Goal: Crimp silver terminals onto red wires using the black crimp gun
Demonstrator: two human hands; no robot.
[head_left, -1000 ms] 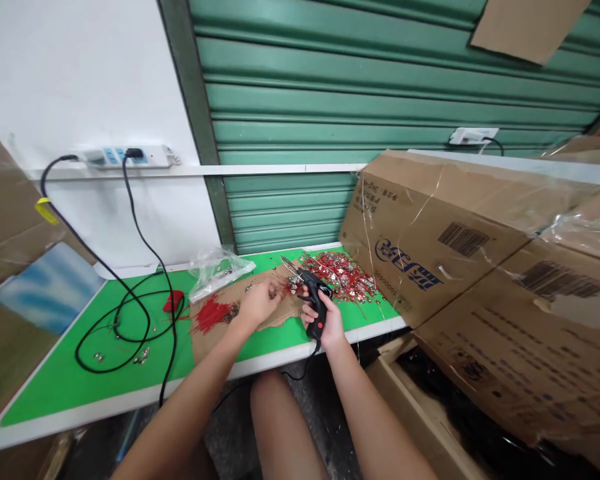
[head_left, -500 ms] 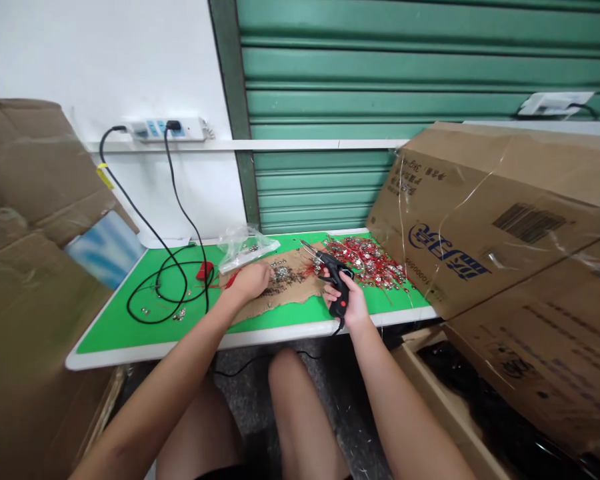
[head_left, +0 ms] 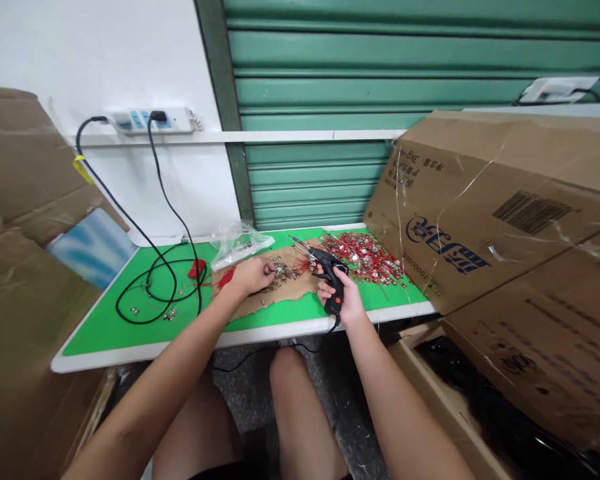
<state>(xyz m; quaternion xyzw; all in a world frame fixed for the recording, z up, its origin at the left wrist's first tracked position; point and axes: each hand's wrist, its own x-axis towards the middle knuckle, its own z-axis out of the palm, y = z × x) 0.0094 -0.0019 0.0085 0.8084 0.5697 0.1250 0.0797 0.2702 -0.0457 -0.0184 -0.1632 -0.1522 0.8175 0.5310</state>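
Note:
My right hand (head_left: 341, 297) is wrapped round a black glue gun (head_left: 334, 280), whose tip points up and to the left over a piece of brown cardboard (head_left: 260, 303). My left hand (head_left: 255, 274) is closed, fingertips pinched at the cardboard beside small silver pieces (head_left: 280, 268); what they hold is too small to make out. Red strands (head_left: 225, 277) lie at the left part of the cardboard, partly behind my left hand. To the right of the glue gun, a pile of red strands with silver pieces (head_left: 367, 257) spreads over the green tabletop (head_left: 100, 330).
A clear plastic bag (head_left: 235, 243) lies at the table's back. Black cables (head_left: 125, 290) loop on the left and rise to a power strip (head_left: 175, 120). A large carton (head_left: 480, 220) stands at right, more cardboard (head_left: 20, 267) at left. An open box (head_left: 425, 367) sits lower right.
The view has shifted slightly. My left hand's fingertips now show more plainly in a pinch over the cardboard. My right hand still holds the glue gun in nearly the same place.

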